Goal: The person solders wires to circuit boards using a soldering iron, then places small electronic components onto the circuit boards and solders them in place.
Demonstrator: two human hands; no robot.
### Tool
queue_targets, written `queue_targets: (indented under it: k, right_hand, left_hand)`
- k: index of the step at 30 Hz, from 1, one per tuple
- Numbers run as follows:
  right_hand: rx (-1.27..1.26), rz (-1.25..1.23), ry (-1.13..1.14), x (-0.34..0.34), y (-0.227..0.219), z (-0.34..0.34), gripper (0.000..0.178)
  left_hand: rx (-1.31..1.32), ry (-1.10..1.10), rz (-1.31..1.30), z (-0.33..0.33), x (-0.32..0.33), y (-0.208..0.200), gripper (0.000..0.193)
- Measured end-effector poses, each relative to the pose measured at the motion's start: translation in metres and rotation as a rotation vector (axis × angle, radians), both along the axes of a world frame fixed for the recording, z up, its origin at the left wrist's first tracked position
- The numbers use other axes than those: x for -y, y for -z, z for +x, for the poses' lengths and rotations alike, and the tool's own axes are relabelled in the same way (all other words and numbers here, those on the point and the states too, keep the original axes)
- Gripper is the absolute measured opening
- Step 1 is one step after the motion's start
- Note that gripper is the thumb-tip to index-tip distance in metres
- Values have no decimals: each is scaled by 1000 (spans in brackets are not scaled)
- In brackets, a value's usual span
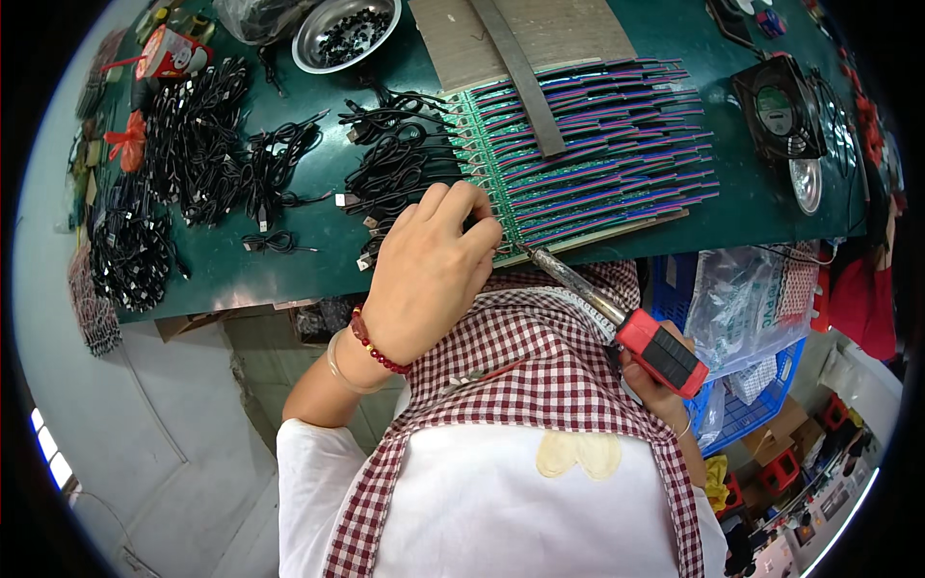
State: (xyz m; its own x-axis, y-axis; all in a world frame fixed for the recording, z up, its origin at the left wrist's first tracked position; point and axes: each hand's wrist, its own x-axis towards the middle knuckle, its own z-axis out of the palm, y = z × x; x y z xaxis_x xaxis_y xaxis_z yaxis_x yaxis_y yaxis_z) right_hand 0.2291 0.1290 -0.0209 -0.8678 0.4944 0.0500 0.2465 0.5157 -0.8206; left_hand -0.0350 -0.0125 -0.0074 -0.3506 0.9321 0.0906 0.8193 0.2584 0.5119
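My right hand point(653, 387) is wrapped round the red and black handle of a soldering iron point(583, 287). The iron's tip reaches the near left corner of a green circuit board panel point(525, 227). Just left of that tip, my left hand point(434, 255) is closed in a pinch at the panel's edge; whatever its fingers hold is hidden behind them. Blue, red and black wires point(617, 144) run rightward from the panel in rows. Along its left edge are joined black USB cables point(400, 173), coiled and tied. A flat metal bar point(520, 77) lies across the panel.
More cable bundles point(198, 144) pile up on the green table point(308, 255) at left. A metal bowl point(306, 48) of small black parts stands at the back. To the right sit a black fan point(779, 106) and, below the table, a blue crate point(752, 409) with plastic bags.
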Motion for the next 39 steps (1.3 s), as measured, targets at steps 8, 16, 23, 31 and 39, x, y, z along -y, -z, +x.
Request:
queue_targets:
  k: [8, 16, 23, 31, 39]
  right_hand:
    - [62, 17, -45, -1, -3, -1, 35]
    - [-61, -96, 92, 4, 7, 15, 31]
    - [-19, -133, 71, 1, 4, 11, 36]
    - [18, -142, 46, 0, 1, 8, 37]
    - [67, -152, 18, 0, 1, 10, 34]
  left_hand:
    - [6, -11, 32, 0, -1, 1, 12]
    - [18, -28, 36, 1, -2, 0, 12]
    - [16, -11, 27, 1, -1, 1, 13]
    - [-19, 5, 8, 2, -1, -1, 14]
    - [-38, 26, -13, 3, -2, -3, 14]
